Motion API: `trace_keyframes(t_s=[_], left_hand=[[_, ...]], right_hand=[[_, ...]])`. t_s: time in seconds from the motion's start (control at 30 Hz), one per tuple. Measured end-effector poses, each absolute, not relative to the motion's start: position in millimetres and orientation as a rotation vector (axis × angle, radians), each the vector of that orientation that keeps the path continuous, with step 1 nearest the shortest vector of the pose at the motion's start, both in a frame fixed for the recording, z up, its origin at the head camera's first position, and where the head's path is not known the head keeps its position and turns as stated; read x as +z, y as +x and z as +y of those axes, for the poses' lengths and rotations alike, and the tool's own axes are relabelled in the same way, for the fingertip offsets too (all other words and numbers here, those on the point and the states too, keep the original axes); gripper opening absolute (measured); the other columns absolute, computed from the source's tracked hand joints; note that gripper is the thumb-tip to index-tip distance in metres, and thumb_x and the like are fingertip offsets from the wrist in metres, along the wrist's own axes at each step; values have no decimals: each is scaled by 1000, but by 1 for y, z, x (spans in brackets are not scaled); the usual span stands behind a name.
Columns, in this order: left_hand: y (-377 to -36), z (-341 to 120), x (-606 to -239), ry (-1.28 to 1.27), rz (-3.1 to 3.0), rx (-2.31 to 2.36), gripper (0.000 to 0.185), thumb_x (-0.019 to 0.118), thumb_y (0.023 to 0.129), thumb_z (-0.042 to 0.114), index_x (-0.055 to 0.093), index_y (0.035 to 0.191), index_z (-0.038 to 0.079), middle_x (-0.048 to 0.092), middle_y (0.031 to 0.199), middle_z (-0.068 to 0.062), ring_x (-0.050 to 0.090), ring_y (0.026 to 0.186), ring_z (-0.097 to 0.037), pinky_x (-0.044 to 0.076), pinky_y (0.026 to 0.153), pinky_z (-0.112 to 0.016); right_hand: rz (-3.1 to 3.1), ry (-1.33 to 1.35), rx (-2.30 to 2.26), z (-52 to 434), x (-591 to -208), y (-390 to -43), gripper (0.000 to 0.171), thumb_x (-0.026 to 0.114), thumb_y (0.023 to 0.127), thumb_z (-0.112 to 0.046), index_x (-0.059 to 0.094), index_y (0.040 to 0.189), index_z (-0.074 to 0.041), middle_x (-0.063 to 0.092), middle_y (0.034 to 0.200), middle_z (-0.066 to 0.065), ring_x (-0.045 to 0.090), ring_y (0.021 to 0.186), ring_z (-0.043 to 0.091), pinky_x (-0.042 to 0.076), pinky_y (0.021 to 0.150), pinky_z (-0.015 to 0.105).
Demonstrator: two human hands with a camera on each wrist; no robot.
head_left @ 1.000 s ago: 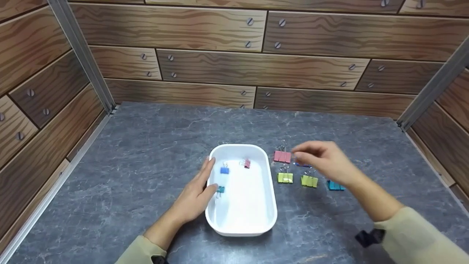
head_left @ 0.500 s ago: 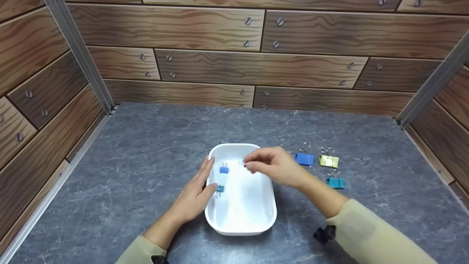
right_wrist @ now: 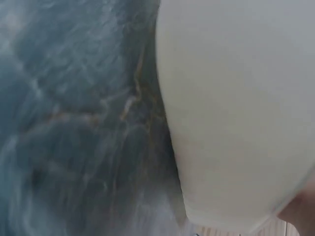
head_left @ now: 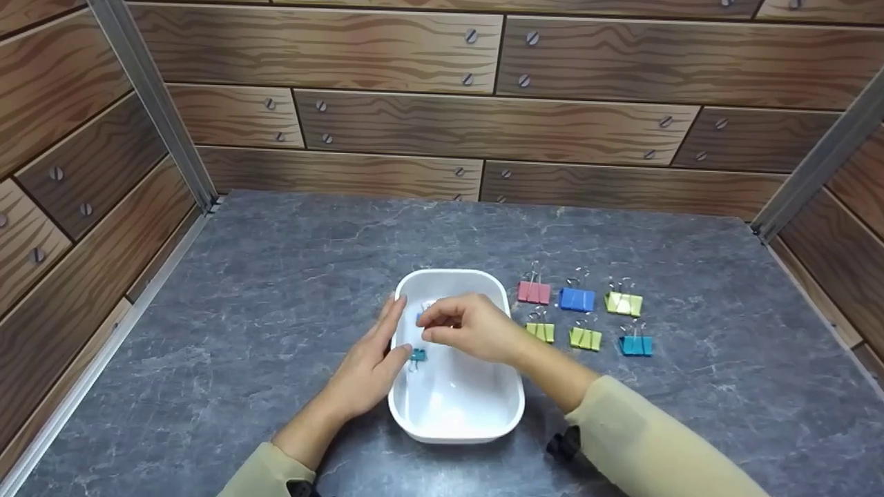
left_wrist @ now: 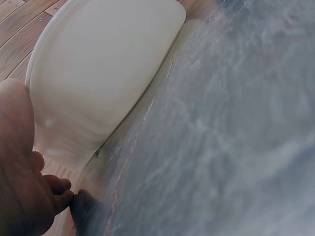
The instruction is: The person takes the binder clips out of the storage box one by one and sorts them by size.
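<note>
My left hand (head_left: pixel 359 376) holds the left wall of a white plastic tray (head_left: pixel 461 436), thumb over the rim and fingers along the outside. In the left wrist view that hand (left_wrist: pixel 22 162) lies against the tray's outer side (left_wrist: pixel 103 73). My right hand (head_left: pixel 476 328) reaches into the tray, thumb and forefinger curled together at a small blue binder clip (head_left: pixel 419 319), mostly covered; I cannot tell whether they pinch it. A small teal binder clip (head_left: pixel 418 355) lies near the left thumb. The right wrist view shows mainly the tray's outside (right_wrist: pixel 236 123).
Right of the tray, two rows of larger binder clips stand on the grey marbled table (head_left: pixel 276 276): pink (head_left: pixel 534 293), blue (head_left: pixel 577 299) and yellow-green (head_left: pixel 623 304) behind, more yellow-green (head_left: pixel 585 339) and teal (head_left: pixel 636 346) in front. Wood-patterned panels (head_left: pixel 387 124) enclose the table.
My right hand has moved left from above the table clips into the tray, past the small pink clip there, which is now out of sight. The left hand has stayed on the tray.
</note>
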State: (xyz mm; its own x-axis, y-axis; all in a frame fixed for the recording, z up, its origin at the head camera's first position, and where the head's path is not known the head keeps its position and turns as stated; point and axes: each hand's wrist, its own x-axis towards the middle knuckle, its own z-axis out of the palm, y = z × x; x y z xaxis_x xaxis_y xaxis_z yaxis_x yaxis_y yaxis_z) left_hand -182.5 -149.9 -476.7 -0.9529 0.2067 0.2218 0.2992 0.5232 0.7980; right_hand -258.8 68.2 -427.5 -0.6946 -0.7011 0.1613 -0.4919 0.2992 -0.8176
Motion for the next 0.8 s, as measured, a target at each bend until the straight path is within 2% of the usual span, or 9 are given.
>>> trace_keyframes(t_s=[0.1, 0.4, 0.8], left_hand=[[-182, -150, -477, -428, -2660, -1416, 71, 53, 107, 21, 24, 171, 15, 16, 176, -11, 23, 159, -31, 25, 126, -56], [-183, -150, -478, -455, -2643, -1397, 72, 53, 105, 20, 24, 171, 13, 18, 175, -11, 27, 157, -33, 28, 125, -56], [-181, -150, -477, -440, -2654, -1403, 69, 51, 109, 24, 23, 171, 17, 16, 176, -12, 25, 158, -33, 26, 125, -58]], right_hand=[[2322, -1073, -1328, 64, -432, -261, 19, 79, 96, -10, 80, 111, 1, 79, 99, 5, 69, 88, 10, 57, 80, 25], [2188, -1004, -1244, 59, -439, -263, 24, 81, 90, 1, 78, 113, 4, 79, 104, 14, 73, 96, 16, 59, 89, 26], [2157, -1004, -1169, 57, -440, -262, 23, 81, 89, 1, 80, 112, -1, 80, 103, 8, 72, 94, 8, 58, 90, 24]])
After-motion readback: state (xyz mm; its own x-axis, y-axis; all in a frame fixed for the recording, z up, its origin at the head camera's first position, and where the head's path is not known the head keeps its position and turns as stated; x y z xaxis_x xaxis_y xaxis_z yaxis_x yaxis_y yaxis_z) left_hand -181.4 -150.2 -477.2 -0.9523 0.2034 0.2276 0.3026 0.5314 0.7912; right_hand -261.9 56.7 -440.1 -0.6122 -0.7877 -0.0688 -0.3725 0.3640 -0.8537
